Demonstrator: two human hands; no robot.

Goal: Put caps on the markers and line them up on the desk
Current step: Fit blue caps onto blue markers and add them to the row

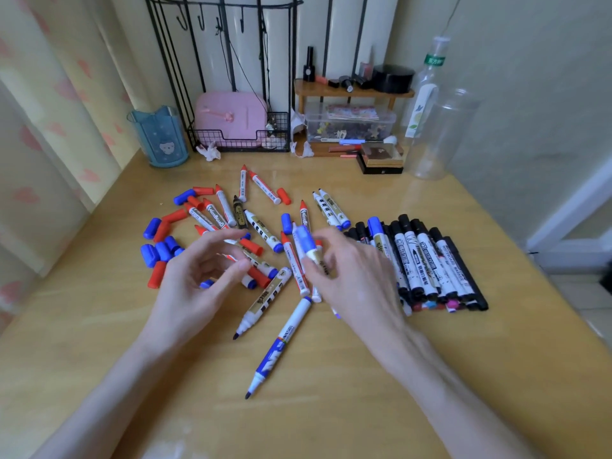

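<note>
Marker with blue cap on was pinched in right grip, thumb and fingers round the gold barrel, cap end tilted toward the far edge of the worktop. That area was blurred, so cap seating couldn't be confirmed. Left grip hovered over the loose pile mid-worktop, fingers loosely curled, holding nothing I could see. Row of capped markers lay just right of the right grip, toward the right edge, long axes running far-to-near, caps at the far end. Key relation: the row sat on the right grip's side and the held marker's axis was roughly parallel to it, so placing looked like a short sideways move for that hand. Loose blue and red caps sat toward the left edge, nearer the left grip.
</note>
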